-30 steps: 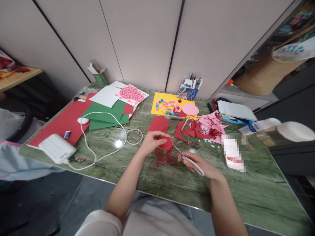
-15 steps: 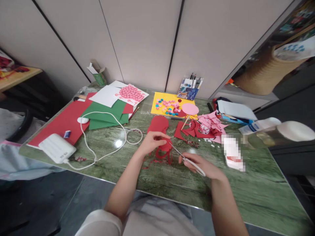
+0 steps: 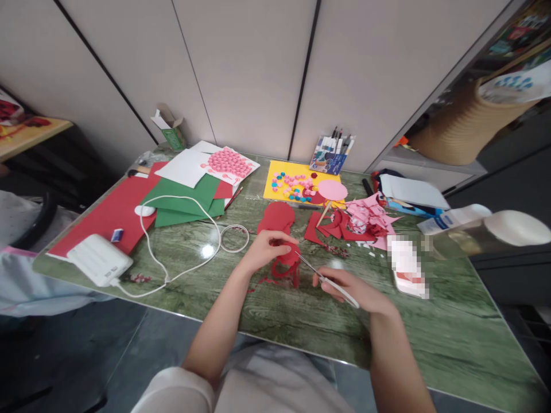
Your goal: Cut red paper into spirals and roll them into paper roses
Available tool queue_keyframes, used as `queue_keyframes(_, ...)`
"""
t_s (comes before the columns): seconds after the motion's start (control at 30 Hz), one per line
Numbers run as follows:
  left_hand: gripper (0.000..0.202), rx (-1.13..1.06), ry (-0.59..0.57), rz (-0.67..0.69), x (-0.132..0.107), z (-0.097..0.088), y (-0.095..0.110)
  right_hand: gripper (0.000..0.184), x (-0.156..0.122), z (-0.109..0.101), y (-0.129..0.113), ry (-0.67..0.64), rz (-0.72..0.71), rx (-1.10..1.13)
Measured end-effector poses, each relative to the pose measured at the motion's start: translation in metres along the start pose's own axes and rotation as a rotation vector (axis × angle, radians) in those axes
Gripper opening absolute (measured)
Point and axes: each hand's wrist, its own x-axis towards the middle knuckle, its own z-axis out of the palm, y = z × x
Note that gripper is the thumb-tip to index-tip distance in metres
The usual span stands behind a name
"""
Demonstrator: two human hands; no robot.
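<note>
Pinches red paper (image 3: 288,254) in fingers of left hand (image 3: 266,250) | wraps fingers of right hand (image 3: 355,287) around scissors (image 3: 340,291) | apparently trims red paper | likely needs steady turning next

One head-worn camera looks forward and steeply down from above the worktop's (image 3: 456,332) near edge, close enough that the wearer's shirt (image 3: 275,381) shows at the bottom. The left hand (image 3: 267,250) and right hand (image 3: 348,287) sit near mid-view. The wide view spans the worktop's left and right edges, rising past its far edge to the wall (image 3: 241,74).
</note>
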Motion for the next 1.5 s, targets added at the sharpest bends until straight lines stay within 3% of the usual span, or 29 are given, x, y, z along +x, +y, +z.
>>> queue_keyframes(0.27,0.025,-0.175,0.196,0.006,0.004,0.011,-0.009,0.032,0.011,0.009,0.008,0.12,-0.118,0.174)
queue_keyframes(0.43,0.026,-0.284,0.279,0.008,0.007,0.018,-0.014,0.038,0.02,0.019,0.013,0.079,-0.237,0.42)
queue_keyframes(0.63,0.023,-0.361,0.309,0.014,0.008,0.022,-0.015,0.04,0.025,0.024,0.017,0.014,-0.24,0.59)
queue_keyframes(0.9,0.024,-0.367,0.378,0.008,0.007,0.022,-0.015,0.034,0.029,0.025,0.016,0.072,-0.211,0.562)
queue_keyframes(1.3,0.028,-0.209,0.3,-0.007,0.007,0.024,-0.014,0.036,0.03,0.028,0.016,0.1,-0.223,0.598)
queue_keyframes(1.5,0.026,-0.255,0.381,0.006,0.007,0.027,-0.014,0.035,0.034,0.03,0.018,0.081,-0.243,0.668)
